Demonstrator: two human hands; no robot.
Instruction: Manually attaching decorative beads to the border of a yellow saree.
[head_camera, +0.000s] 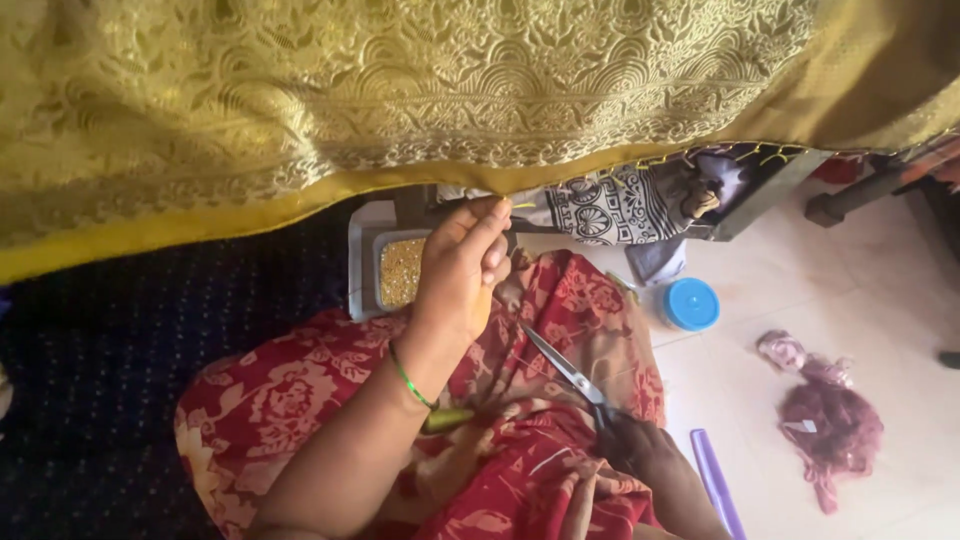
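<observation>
Gold brocade fabric (400, 90) with a plain yellow hem hangs across the top of the view, and the left hand (460, 265) is raised to that hem, fingertips pressed together pinching its lower edge — just above a small tray of golden beads (400, 272). The right hand (640, 450) rests low on the red floral lap cloth (300, 390), well apart from the hem, closed around the handles of scissors (565, 368) — blades slightly parted, pointing up toward the left hand. A blue lid (691, 303) lies on the floor nearby.
</observation>
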